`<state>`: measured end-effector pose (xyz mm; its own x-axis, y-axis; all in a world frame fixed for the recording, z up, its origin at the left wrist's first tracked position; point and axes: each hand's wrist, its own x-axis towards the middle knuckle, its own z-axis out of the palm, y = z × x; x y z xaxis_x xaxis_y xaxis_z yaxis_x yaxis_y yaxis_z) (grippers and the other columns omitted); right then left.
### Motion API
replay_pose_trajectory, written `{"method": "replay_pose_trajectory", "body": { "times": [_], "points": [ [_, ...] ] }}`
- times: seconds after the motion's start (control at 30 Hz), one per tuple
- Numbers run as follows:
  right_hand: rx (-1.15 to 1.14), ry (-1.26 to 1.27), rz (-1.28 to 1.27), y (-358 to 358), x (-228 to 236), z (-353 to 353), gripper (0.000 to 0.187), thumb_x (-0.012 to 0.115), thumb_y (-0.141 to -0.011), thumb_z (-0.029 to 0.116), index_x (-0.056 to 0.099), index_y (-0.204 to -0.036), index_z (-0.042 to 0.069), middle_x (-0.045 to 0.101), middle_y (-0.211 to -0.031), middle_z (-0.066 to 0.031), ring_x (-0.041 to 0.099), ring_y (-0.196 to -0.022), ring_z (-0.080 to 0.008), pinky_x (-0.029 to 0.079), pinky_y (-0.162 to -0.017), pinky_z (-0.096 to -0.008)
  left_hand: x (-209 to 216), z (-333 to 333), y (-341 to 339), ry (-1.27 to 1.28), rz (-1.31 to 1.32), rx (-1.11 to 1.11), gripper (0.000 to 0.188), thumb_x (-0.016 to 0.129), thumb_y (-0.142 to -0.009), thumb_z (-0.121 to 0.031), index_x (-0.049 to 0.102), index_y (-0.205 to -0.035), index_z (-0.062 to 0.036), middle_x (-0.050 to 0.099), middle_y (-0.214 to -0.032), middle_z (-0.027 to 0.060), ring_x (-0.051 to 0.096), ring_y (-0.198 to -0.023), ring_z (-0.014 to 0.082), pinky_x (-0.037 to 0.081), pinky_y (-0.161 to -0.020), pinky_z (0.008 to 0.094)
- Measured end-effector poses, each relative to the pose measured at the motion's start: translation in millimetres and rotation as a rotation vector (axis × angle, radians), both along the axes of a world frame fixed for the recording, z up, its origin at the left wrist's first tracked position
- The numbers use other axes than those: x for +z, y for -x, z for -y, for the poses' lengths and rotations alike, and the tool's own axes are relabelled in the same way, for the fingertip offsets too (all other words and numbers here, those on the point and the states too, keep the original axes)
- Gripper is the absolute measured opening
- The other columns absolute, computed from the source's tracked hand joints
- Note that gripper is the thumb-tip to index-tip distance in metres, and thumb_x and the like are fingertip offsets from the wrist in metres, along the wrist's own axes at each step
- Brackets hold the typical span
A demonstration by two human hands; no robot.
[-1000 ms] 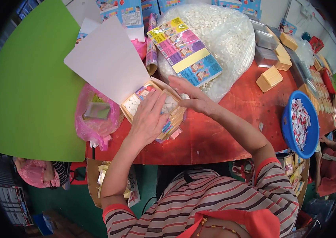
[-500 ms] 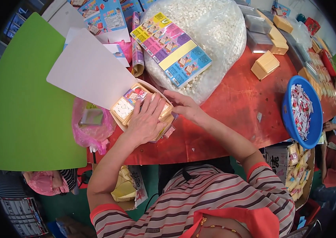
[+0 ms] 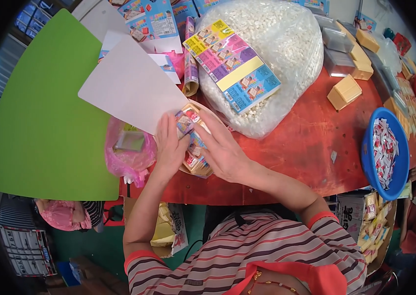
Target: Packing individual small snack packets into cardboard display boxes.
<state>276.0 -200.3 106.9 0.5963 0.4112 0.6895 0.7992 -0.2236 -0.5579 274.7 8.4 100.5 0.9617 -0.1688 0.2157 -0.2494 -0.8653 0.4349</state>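
A tan plastic box with a colourful printed label (image 3: pixel 185 118) stands at the table's near middle, between my two hands. My left hand (image 3: pixel 170 152) grips its left side, fingers pointing away from me and thumb toward the middle. From the right, my right hand (image 3: pixel 223 155) closes over the box, fingers lying on its upper face and right edge. The fingers hide much of the box. Just behind my left fingers, a large white card (image 3: pixel 131 91) slants up to the left. A pale curved rim shows around the box's far side.
A clear bag of small white pieces (image 3: pixel 291 59) stands behind, topped by printed label sheets (image 3: pixel 235 64). A pink plastic bag (image 3: pixel 124 162) lies left beside a green board (image 3: pixel 45 123). To the right are a blue basin of sachets (image 3: pixel 367 157) and tan boxes (image 3: pixel 344 92) on the red table.
My left hand has moved from lying across the box to its left side. My right hand has come onto the box from the right. The box is turned, and the whole view has shifted slightly.
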Motion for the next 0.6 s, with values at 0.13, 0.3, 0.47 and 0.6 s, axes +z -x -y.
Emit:
{"method": "replay_pose_trajectory", "body": {
  "times": [0.13,0.3,0.47,0.6],
  "points": [
    [-0.030,0.048,-0.059,-19,-21,-28,0.059,0.060,-0.081,0.001,0.039,-0.136,-0.009,0.030,-0.145,-0.0303,0.034,-0.135,-0.0442,0.030,-0.111,-0.0495,1,4,-12,-0.250,-0.226,0.060,0.071,0.050,-0.092,-0.031,0.021,-0.149,0.0012,0.019,-0.154,0.0259,0.015,-0.143,0.0448,0.014,-0.115,0.0521],
    [-0.077,0.253,-0.072,-27,-26,-35,0.060,0.061,-0.078,0.002,0.041,-0.134,-0.010,0.037,-0.141,-0.0281,0.038,-0.131,-0.0427,0.034,-0.108,-0.0475,10,8,-7,-0.319,-0.273,0.062,0.068,0.050,-0.093,-0.028,0.022,-0.148,0.0012,0.021,-0.153,0.0277,0.020,-0.141,0.0465,0.017,-0.114,0.0539],
    [-0.062,0.105,0.014,-49,-4,-2,0.056,0.060,-0.084,0.007,0.043,-0.136,-0.004,0.042,-0.139,-0.0248,0.042,-0.130,-0.0384,0.035,-0.108,-0.0439,-1,0,20,0.161,0.202,0.154,0.068,0.052,-0.092,-0.022,0.023,-0.147,0.0039,0.021,-0.154,0.0256,0.020,-0.143,0.0401,0.017,-0.116,0.0465],
    [0.106,-0.190,-0.813,-83,-27,14,0.062,0.061,-0.089,0.010,0.036,-0.144,-0.002,0.043,-0.142,-0.0184,0.043,-0.132,-0.0287,0.034,-0.109,-0.0402,-37,15,46,0.952,0.281,0.404,0.070,0.052,-0.092,-0.016,0.018,-0.150,0.0028,0.020,-0.156,0.0197,0.019,-0.145,0.0301,0.015,-0.118,0.0400]
  ]
}}
